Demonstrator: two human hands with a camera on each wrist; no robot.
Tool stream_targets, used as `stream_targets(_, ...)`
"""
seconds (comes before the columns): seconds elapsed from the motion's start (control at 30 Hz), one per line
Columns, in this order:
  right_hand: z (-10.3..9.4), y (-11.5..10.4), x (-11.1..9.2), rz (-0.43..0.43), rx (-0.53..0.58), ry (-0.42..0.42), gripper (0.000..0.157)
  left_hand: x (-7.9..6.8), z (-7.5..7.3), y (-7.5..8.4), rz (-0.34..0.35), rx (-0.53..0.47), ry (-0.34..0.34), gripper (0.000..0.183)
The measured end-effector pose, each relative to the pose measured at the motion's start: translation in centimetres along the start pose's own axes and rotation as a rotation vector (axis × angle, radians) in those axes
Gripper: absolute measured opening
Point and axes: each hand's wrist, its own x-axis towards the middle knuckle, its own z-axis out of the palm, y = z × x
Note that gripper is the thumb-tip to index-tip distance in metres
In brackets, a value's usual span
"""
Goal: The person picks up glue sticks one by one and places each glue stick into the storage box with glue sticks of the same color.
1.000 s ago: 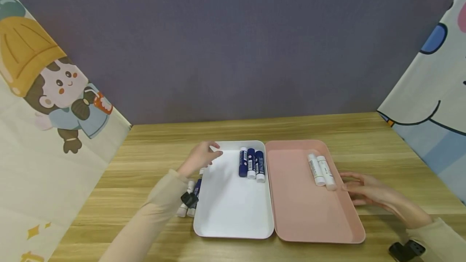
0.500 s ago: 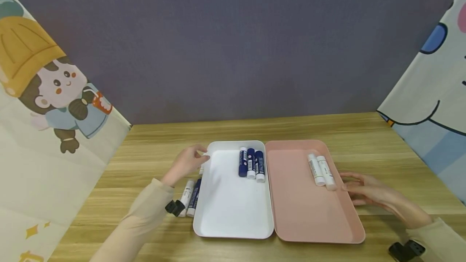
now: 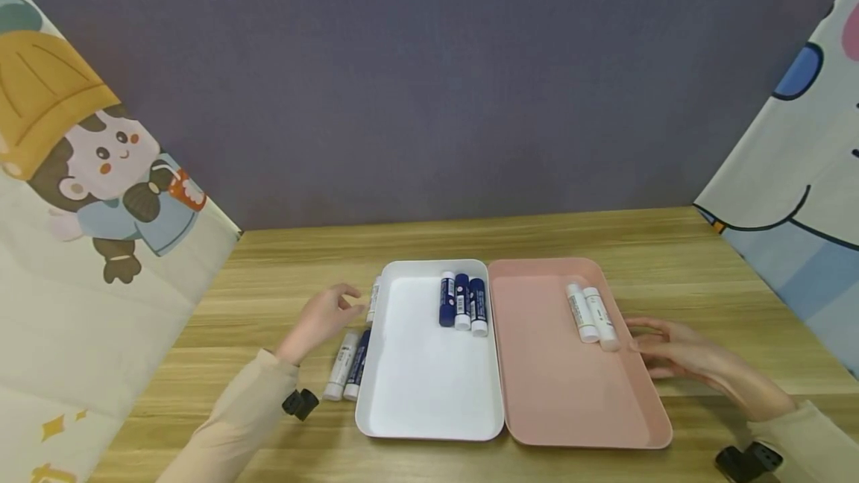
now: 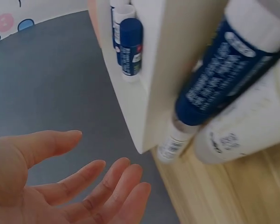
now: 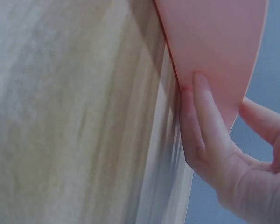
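My left hand hovers left of the white tray, fingers apart and loosely bent, with nothing in its grasp. Close to its fingertips a white glue stick lies along the tray's outer side. Nearer me, another white glue stick and a blue glue stick lie side by side; the left wrist view shows this blue glue stick up close. My right hand rests against the outer right wall of the pink tray, extended fingers on the wall and thumb at the rim.
Three blue glue sticks stand in a row at the white tray's back right. Two white glue sticks lie in the pink tray by its right wall. Both trays sit edge to edge on the wooden table, before a grey backdrop.
My left hand has moved left, from over the white tray's left rim to outside it, uncovering the glue sticks there. The right hand and the trays have stayed put.
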Motion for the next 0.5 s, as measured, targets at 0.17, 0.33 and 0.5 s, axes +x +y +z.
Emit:
stream_targets(0.17, 0.0, 0.0, 0.0, 0.004, 0.006, -0.001, 0.070, -0.4, 0.3, -1.0, -0.007, 0.013, 0.008, 0.033)
stream_targets(0.33, 0.0, 0.0, 0.0, -0.004, 0.013, -0.011, 0.067, -0.7, 0.5, -1.8, -0.036, 0.018, 0.002, 0.033)
stream_targets(0.5, 0.0, 0.0, -0.1, -0.012, 0.024, -0.020, 0.066, -1.2, 0.9, -2.5, -0.053, 0.006, -0.005, 0.034)
